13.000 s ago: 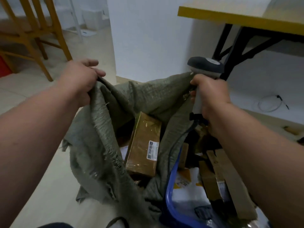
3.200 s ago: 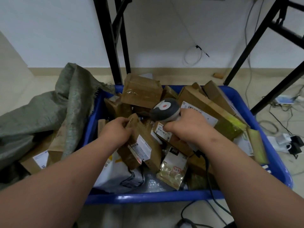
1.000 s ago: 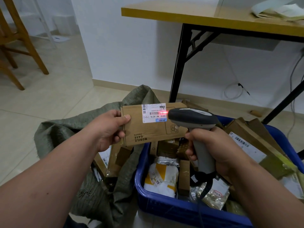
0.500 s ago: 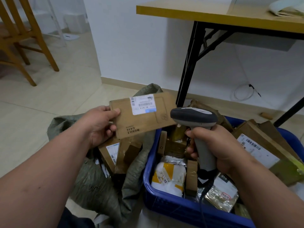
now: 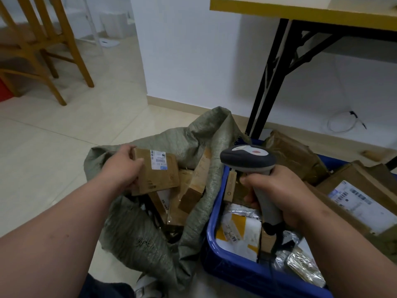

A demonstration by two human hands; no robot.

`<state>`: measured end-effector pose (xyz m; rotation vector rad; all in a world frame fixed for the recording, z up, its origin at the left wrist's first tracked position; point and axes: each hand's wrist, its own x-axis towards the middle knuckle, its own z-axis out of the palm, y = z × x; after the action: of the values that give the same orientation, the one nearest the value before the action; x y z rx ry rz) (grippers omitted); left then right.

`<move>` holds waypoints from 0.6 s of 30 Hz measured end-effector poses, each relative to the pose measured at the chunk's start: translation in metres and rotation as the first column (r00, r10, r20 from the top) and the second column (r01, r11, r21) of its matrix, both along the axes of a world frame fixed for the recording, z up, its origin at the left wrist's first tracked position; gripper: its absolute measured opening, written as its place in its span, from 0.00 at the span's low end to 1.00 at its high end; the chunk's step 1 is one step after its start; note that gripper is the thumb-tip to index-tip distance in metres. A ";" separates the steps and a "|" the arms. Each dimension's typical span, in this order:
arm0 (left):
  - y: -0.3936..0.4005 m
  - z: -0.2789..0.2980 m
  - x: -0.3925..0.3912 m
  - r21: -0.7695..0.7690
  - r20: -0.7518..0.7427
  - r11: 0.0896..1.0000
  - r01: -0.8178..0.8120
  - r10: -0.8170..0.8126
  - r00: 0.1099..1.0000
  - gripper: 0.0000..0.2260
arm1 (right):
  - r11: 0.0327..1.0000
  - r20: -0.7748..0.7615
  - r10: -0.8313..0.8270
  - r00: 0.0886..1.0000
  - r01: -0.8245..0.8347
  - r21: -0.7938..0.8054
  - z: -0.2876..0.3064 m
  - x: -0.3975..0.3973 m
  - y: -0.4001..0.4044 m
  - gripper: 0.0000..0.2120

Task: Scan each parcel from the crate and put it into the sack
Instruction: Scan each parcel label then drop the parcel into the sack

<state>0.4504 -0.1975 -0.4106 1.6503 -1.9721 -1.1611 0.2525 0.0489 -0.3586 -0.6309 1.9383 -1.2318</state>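
So our left hand has the flat cardboard parcel pinched by its left edge, thumb on the labelled face and fingers curled underneath, and it's hanging right over the open mouth of the grey-green woven sack. We'd guess this one's light and fairly stiff, a thin box that won't flop, so an edge grip like this looks plenty, and the plain cardboard shouldn't be slippery. Our right hand is wrapped fully around the handle of the barcode scanner, head pointing left over the blue crate. The sack already has several brown boxes stacked in it at odd angles, so we reckon the parcel will land on top of them rather than slide down deep (no big deal for something this flat). The sack cloth is soft and slumps against the crate rim, which could fold over the opening if we're careless. The crate still has plenty in it: a white and yellow mailer bag, a shiny foil pouch, and bigger taped cartons on the right. The scanner cable trails down into the crate and could snag stuff. A black tabletop leg stands just behind, and wooden chairs sit well off to the left.
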 end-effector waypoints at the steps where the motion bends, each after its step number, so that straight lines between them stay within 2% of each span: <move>1: 0.002 -0.001 -0.004 0.108 -0.077 0.994 -0.013 0.021 0.997 0.17 | 1.000 0.002 -0.001 1.000 0.001 0.006 -0.002 0.001 -0.002 0.05; 3: 0.007 -0.006 -0.011 0.326 -0.145 0.945 0.003 0.047 0.988 0.14 | 1.000 -0.002 -0.001 1.000 0.001 0.020 -0.004 0.001 -0.005 0.05; 4: 0.009 -0.008 -0.014 0.374 -0.099 0.926 0.041 -0.004 0.995 0.12 | 1.000 -0.006 0.000 1.000 0.000 0.025 -0.006 0.000 -0.005 0.05; 6: 0.013 -0.015 -0.016 0.393 0.100 0.906 0.158 -0.213 0.972 0.08 | 1.000 -0.013 -0.003 1.000 0.003 0.030 -0.008 -0.003 -0.004 0.06; 7: 0.015 -0.016 -0.016 0.393 0.230 0.891 0.227 -0.334 0.914 0.08 | 1.000 -0.013 -0.006 1.000 0.007 0.029 -0.008 -0.004 -0.003 0.06; 9: 0.017 -0.016 -0.020 0.368 0.447 0.860 0.354 -0.497 0.744 0.13 | 0.999 -0.009 -0.017 1.000 0.018 0.027 -0.009 -0.008 0.000 0.06; 11: 0.018 -0.011 -0.026 0.317 0.552 0.836 0.447 -0.546 0.630 0.18 | 0.999 -0.006 -0.029 1.000 0.029 0.019 -0.008 -0.012 0.003 0.06; 12: 0.018 -0.009 -0.029 0.280 0.572 0.834 0.475 -0.543 0.615 0.19 | 0.999 -0.005 -0.034 0.999 0.034 0.013 -0.007 -0.013 0.004 0.05; 15: 0.018 -0.004 -0.035 0.163 0.512 0.864 0.476 -0.487 0.708 0.21 | 0.999 -0.006 -0.052 0.999 0.052 0.010 -0.005 -0.019 0.013 0.06; 18: 0.024 0.002 -0.044 0.114 0.331 0.884 0.453 -0.463 0.822 0.21 | 0.996 -0.019 -0.087 0.996 0.087 0.021 -0.003 -0.027 0.025 0.07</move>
<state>0.4059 -0.1735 -0.4086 1.5199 -2.7068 -1.1040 0.2254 0.0737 -0.3615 -0.5529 2.0101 -1.2601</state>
